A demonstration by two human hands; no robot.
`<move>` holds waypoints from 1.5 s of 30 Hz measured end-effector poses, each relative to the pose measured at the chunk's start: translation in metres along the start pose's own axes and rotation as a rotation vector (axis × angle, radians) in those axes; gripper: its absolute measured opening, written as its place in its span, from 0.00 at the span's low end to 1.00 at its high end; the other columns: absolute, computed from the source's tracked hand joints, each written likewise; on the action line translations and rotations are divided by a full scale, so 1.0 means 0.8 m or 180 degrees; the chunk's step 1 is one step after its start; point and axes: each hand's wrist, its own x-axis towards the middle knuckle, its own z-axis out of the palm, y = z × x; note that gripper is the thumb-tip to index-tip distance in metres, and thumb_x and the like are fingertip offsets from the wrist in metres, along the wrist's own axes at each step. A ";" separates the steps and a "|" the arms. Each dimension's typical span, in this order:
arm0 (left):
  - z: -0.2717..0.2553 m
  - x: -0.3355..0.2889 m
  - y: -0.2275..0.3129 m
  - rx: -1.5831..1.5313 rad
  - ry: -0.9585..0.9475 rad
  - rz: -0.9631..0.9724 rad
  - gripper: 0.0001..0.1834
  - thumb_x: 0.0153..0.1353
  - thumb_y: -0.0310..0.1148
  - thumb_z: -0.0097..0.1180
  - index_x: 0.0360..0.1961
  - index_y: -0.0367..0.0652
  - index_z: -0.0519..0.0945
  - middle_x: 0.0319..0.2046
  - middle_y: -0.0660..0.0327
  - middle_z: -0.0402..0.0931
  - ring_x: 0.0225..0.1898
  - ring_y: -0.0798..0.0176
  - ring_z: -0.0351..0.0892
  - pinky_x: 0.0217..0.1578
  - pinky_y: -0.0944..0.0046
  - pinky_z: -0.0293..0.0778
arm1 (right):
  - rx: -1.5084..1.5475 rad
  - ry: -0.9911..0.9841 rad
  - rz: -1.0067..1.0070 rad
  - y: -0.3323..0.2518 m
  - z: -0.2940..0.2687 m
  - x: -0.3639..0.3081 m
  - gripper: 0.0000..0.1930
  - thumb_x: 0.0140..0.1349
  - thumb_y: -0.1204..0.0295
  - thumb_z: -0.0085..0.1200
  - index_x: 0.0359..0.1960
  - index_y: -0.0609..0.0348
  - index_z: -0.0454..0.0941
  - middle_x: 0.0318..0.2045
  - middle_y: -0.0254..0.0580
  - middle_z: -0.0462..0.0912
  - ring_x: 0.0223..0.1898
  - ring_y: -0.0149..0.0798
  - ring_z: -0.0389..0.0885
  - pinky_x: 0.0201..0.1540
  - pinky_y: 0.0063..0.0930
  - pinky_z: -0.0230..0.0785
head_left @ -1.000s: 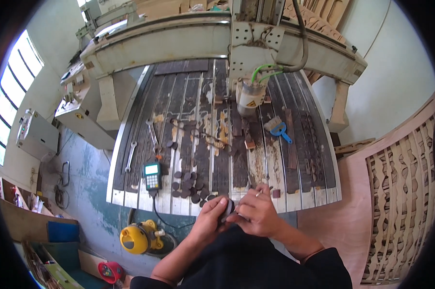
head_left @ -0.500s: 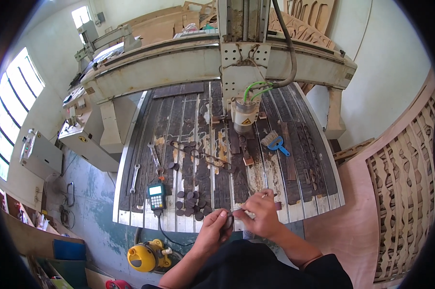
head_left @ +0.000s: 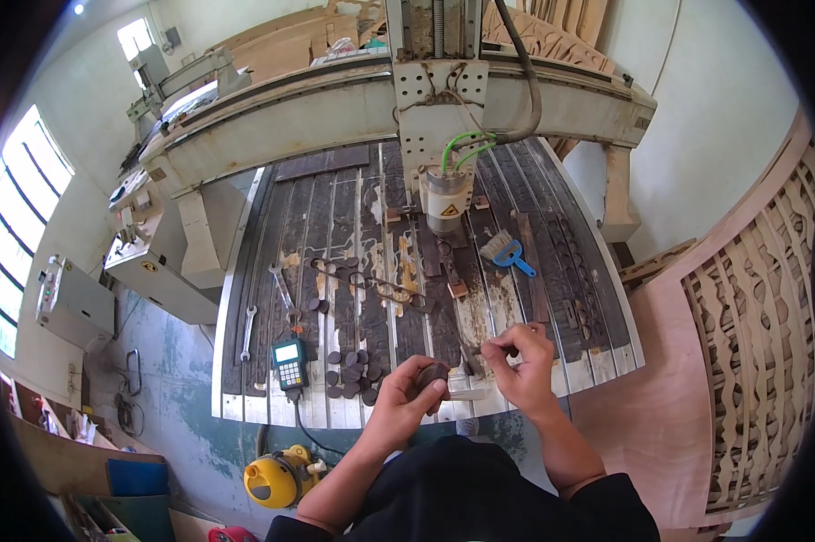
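Note:
My left hand (head_left: 407, 397) is closed around a dark brown disc (head_left: 432, 374), thumb pressed against it, above the near edge of the machine bed. To its right my right hand (head_left: 523, 366) is raised apart, fingers curled in; I cannot make out what they hold. Between the hands a short dark piece (head_left: 470, 361) and a pale flat strip (head_left: 467, 395) show at the bed's near edge. Several similar dark discs (head_left: 353, 372) lie in a loose cluster left of my left hand. Beside them is a keypad controller (head_left: 290, 366) with a lit screen.
A cutting machine's spindle (head_left: 447, 203) hangs over the slotted bed (head_left: 312, 411). On the bed lie a blue-handled brush (head_left: 508, 253), wrenches (head_left: 248, 334) and dark wood strips (head_left: 532, 271). A yellow vacuum (head_left: 276, 479) stands on the floor; a cut-out wooden panel (head_left: 750, 316) is at right.
My hands have moved apart: the right one has lifted away from the disc, forward and to the right. The left hand still holds the disc, turned more into view. The head view has shifted slightly.

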 end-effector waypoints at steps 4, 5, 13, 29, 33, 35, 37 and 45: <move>0.006 0.003 0.009 0.0498 0.0043 0.0164 0.09 0.60 0.26 0.60 0.40 0.37 0.75 0.29 0.66 0.77 0.29 0.77 0.71 0.30 0.76 0.67 | 0.0261 -0.0167 -0.0047 -0.008 0.004 -0.006 0.14 0.52 0.64 0.66 0.21 0.56 0.73 0.16 0.33 0.73 0.19 0.38 0.72 0.37 0.33 0.58; 0.008 0.003 0.009 0.0601 0.0067 0.0286 0.09 0.58 0.26 0.62 0.38 0.37 0.76 0.29 0.67 0.78 0.31 0.78 0.72 0.31 0.75 0.68 | 0.0253 -0.0153 -0.0044 -0.009 0.004 -0.005 0.14 0.52 0.64 0.66 0.21 0.56 0.73 0.16 0.33 0.73 0.19 0.38 0.72 0.37 0.33 0.58; 0.009 -0.002 0.005 0.0719 -0.0109 0.0278 0.09 0.60 0.27 0.61 0.39 0.36 0.76 0.30 0.68 0.77 0.31 0.79 0.70 0.30 0.75 0.66 | -0.0037 -0.0371 -0.0617 -0.032 -0.002 0.000 0.12 0.47 0.70 0.67 0.22 0.53 0.73 0.20 0.32 0.76 0.24 0.37 0.74 0.43 0.36 0.56; 0.015 -0.011 0.008 -0.1739 -0.0853 -0.0746 0.10 0.67 0.38 0.51 0.35 0.43 0.70 0.21 0.66 0.61 0.22 0.70 0.59 0.23 0.70 0.55 | -0.0216 -0.0240 -0.0610 -0.046 -0.009 -0.009 0.13 0.44 0.70 0.69 0.22 0.51 0.73 0.20 0.30 0.76 0.25 0.36 0.75 0.42 0.37 0.56; 0.019 -0.014 0.004 -0.1725 -0.0844 -0.0766 0.10 0.66 0.38 0.52 0.35 0.44 0.69 0.21 0.66 0.62 0.23 0.70 0.60 0.23 0.70 0.55 | -0.0211 -0.0190 -0.0709 -0.050 -0.011 -0.008 0.13 0.45 0.68 0.69 0.23 0.52 0.73 0.18 0.30 0.74 0.24 0.38 0.73 0.41 0.38 0.54; 0.018 -0.014 0.002 -0.1701 -0.0902 -0.0740 0.09 0.65 0.37 0.53 0.35 0.44 0.69 0.22 0.66 0.62 0.23 0.69 0.61 0.24 0.70 0.56 | -0.0193 -0.0216 -0.0773 -0.058 -0.013 -0.012 0.12 0.45 0.69 0.68 0.22 0.52 0.73 0.18 0.30 0.76 0.23 0.38 0.74 0.42 0.38 0.56; 0.018 -0.015 -0.003 -0.1716 -0.0914 -0.0700 0.09 0.65 0.37 0.53 0.35 0.44 0.69 0.22 0.66 0.62 0.23 0.69 0.62 0.24 0.70 0.57 | -0.0161 -0.0228 -0.0889 -0.059 -0.014 -0.012 0.12 0.46 0.69 0.68 0.22 0.53 0.73 0.18 0.30 0.76 0.23 0.38 0.74 0.41 0.37 0.56; 0.019 -0.014 0.001 -0.0731 -0.0594 -0.0230 0.09 0.66 0.33 0.52 0.36 0.38 0.69 0.21 0.65 0.66 0.22 0.71 0.63 0.23 0.71 0.60 | -0.0166 -0.0062 -0.0408 -0.039 -0.028 -0.011 0.13 0.45 0.66 0.69 0.21 0.52 0.73 0.18 0.30 0.74 0.25 0.37 0.74 0.41 0.37 0.55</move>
